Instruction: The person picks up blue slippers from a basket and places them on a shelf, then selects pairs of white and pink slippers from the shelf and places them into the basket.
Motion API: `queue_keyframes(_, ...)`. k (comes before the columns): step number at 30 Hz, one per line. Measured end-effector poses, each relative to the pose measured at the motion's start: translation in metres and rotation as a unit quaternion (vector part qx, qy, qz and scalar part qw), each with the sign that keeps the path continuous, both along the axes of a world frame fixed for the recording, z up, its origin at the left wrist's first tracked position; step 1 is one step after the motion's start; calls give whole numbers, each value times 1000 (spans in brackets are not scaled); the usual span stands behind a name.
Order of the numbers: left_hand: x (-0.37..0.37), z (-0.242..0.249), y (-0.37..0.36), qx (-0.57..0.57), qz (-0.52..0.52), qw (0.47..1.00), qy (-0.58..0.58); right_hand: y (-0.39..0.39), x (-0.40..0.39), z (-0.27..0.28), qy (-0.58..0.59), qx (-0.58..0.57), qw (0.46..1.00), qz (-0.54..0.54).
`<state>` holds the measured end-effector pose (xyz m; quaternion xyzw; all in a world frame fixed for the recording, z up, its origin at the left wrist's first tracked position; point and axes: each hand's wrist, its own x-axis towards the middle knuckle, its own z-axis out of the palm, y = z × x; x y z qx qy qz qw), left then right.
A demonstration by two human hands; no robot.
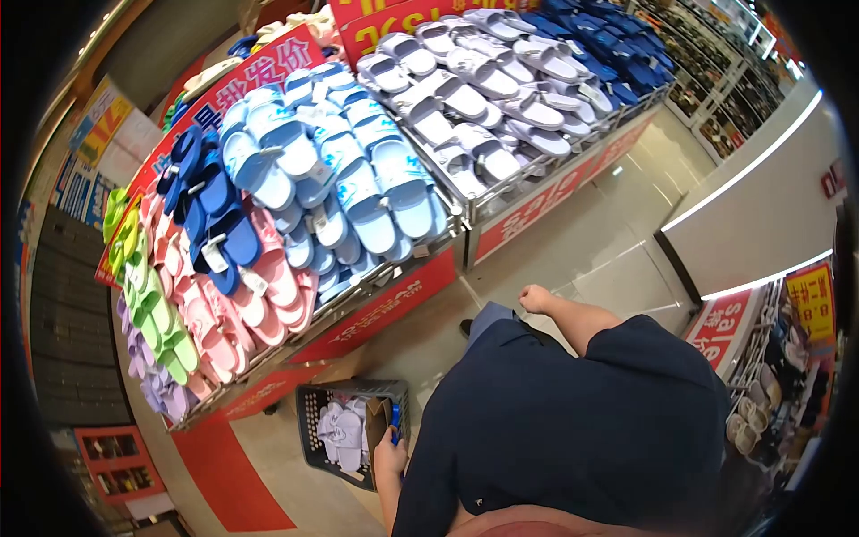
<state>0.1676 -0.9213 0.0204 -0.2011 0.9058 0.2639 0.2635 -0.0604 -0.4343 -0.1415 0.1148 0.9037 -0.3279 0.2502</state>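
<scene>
My left hand (391,455) is closed at the near side of a dark grey shopping basket (315,403), gripping it there. Blue shows just above the fingers, perhaps part of a handle. Pale lavender slippers (343,434) lie inside the basket, next to a flat brown piece (377,428) that I cannot identify. Loosely curled, with nothing visible in it, my right hand (534,300) hangs in front of my dark shirt, apart from the racks.
Ahead, wire bins hold light blue slides (365,192), grey-white slides (465,98), navy slides (224,228) and pink slides (210,327). Red sale signs (537,210) line their fronts. A white counter (761,188) and a shoe rack (761,403) stand to the right.
</scene>
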Motion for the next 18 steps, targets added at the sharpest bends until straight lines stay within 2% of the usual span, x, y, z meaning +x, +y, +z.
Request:
queue_keyframes(2, 1, -3, 6, 14, 21, 999, 20, 20, 9, -1, -8, 12, 1000, -2)
queue_keyframes(5, 0, -19, 12, -22, 24, 998, 45, 50, 9, -10, -138, 34, 990, -16)
queue_keyframes(8, -3, -38, 19, 24, 124, 992, 7, 67, 2, 1, -139, 38, 989, -22)
queue_keyframes(9, -12, -17, 36, 40, 138, 989, 16, 75, -5, -12, -115, 17, 993, 1)
queue_keyframes(12, -14, -38, 43, 74, 207, 975, 19, 92, -23, -13, -64, -59, 996, -7)
queue_keyframes(13, 2, -93, 15, 62, 167, 979, 99, 98, -28, -12, -51, -74, 996, -11)
queue_keyframes(16, -22, -51, 64, 44, 248, 967, 40, 139, -39, -17, -15, -97, 995, -20)
queue_keyframes(17, -25, -58, 62, 47, 242, 969, 20, 156, -42, -23, -9, -92, 995, -21)
queue_keyframes(18, -26, -65, 61, 26, 191, 981, 32, 174, -44, -28, -2, -87, 996, -21)
